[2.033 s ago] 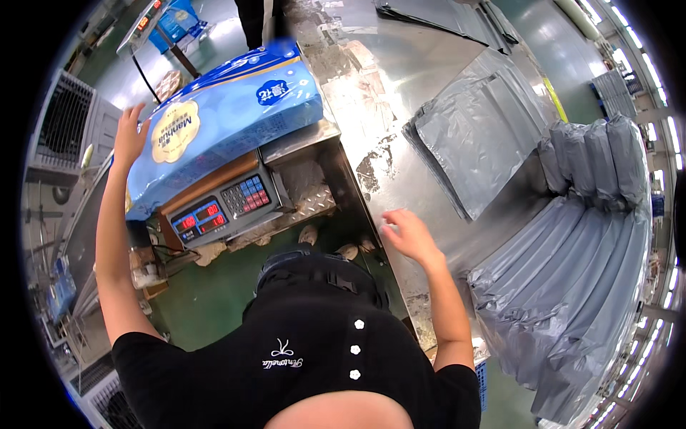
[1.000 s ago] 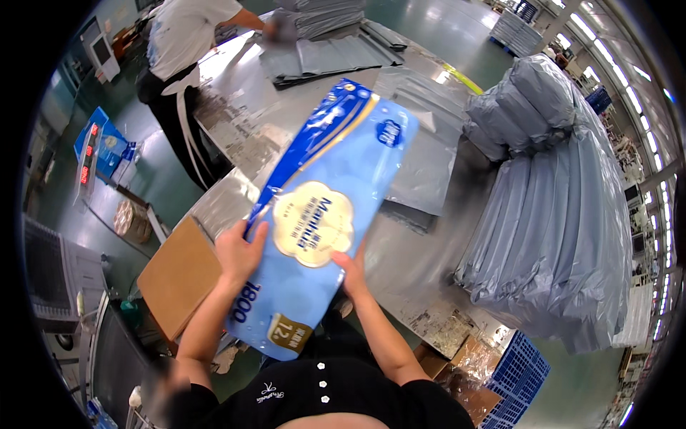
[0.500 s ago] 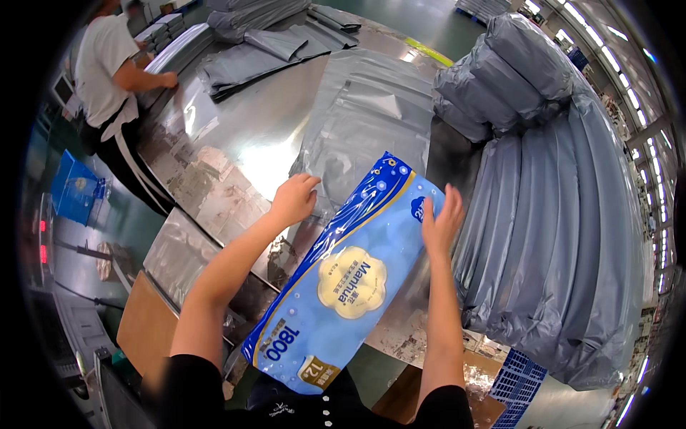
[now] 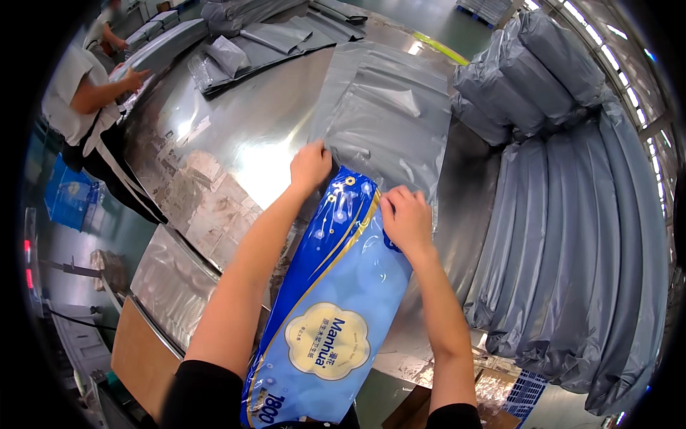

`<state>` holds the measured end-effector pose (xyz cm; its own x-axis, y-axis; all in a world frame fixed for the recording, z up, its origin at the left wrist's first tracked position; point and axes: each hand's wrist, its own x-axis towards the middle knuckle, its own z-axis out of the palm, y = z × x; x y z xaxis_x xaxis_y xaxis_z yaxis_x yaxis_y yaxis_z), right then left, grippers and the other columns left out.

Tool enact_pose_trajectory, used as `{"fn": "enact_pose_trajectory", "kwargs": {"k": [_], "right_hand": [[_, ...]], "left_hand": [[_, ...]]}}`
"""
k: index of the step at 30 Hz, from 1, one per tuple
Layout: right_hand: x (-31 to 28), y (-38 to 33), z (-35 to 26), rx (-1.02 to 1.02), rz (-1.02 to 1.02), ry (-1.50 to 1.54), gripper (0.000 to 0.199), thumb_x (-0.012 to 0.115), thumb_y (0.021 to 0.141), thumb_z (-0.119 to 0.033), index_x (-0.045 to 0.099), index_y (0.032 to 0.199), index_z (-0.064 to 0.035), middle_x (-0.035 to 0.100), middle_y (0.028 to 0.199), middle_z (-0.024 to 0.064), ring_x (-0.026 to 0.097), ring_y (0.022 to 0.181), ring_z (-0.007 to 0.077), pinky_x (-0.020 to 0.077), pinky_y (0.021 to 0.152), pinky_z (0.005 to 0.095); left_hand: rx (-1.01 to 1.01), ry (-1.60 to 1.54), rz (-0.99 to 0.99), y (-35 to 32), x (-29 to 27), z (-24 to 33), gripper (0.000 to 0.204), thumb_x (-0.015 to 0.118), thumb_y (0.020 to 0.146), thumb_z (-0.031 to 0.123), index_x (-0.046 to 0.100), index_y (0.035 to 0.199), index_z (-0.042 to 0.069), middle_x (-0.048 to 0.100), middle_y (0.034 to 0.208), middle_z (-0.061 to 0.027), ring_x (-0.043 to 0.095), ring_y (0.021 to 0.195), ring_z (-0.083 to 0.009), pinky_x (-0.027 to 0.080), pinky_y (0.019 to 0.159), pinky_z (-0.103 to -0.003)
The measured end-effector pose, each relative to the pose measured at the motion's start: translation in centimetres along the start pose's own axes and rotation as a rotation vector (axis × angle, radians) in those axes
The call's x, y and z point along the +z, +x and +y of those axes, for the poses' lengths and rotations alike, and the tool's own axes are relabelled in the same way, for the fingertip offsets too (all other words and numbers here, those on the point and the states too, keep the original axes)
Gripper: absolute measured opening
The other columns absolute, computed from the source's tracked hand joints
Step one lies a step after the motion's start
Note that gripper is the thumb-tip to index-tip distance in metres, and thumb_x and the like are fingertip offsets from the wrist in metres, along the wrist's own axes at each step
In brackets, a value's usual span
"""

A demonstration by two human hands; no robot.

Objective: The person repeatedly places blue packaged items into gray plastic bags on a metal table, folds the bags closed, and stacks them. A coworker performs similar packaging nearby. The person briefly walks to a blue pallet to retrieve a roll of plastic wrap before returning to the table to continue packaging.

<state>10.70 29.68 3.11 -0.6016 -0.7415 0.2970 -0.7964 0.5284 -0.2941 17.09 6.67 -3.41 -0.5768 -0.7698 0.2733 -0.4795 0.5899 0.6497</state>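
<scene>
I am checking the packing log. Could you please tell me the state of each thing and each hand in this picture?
blue pack: lying on the table, far end at the bag's mouth
grey mailer bag: flat, near edge lifted
left hand: gripping the bag's edge
right hand: pressing on the pack's far end
filled grey bags: stacked at right

A long blue plastic-wrapped pack [image 4: 336,307] lies on the shiny metal worktable [image 4: 236,150], its far end at the mouth of a flat grey plastic mailer bag [image 4: 389,121]. The left hand [image 4: 311,166] grips the bag's edge; the right hand [image 4: 406,218] presses the pack's top end. Stacked grey filled bags [image 4: 572,236] line the table's right edge.
</scene>
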Motion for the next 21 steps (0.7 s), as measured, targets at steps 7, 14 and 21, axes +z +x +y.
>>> {"fn": "enact_pose_trajectory", "kwargs": {"k": [7, 14, 21], "right_hand": [[2.0, 7.9, -6.6, 0.089, 0.115, -0.317, 0.038, 0.065, 0.078, -0.035, 0.062, 0.106, -0.0092, 0.056, 0.109, 0.008, 0.052, 0.107, 0.0277, 0.0356, 0.09, 0.0645], [-1.3, 7.0, 5.5, 0.622, -0.135, -0.191, 0.035, 0.064, 0.074, -0.025, 0.065, 0.105, -0.0083, 0.064, 0.113, 0.015, 0.063, 0.103, 0.034, 0.0515, 0.084, 0.0451], [5.0, 0.1, 16.5, 0.854, 0.176, 0.844, 0.022, 0.054, 0.081, -0.014, 0.063, 0.095, 0.0001, 0.065, 0.081, 0.0068, 0.061, 0.075, 0.0191, 0.0479, 0.068, 0.0335]], "left_hand": [[0.234, -0.092, -0.129, -0.6, -3.7, 2.4, 0.023, 0.053, 0.085, 0.019, 0.058, 0.079, -0.003, 0.06, 0.079, -0.027, 0.058, 0.078, -0.0458, 0.046, 0.068, -0.05], [0.474, 0.288, -0.375, -2.8, -5.2, -1.8, 0.015, 0.052, 0.088, 0.015, 0.053, 0.084, 0.0, 0.059, 0.086, -0.0191, 0.062, 0.073, -0.0393, 0.05, 0.067, -0.048], [0.515, 0.073, -0.317, -5.5, -2.9, -1.1, 0.012, 0.057, 0.085, 0.011, 0.051, 0.083, 0.001, 0.056, 0.083, -0.0187, 0.06, 0.07, -0.0387, 0.05, 0.063, -0.047]]}}
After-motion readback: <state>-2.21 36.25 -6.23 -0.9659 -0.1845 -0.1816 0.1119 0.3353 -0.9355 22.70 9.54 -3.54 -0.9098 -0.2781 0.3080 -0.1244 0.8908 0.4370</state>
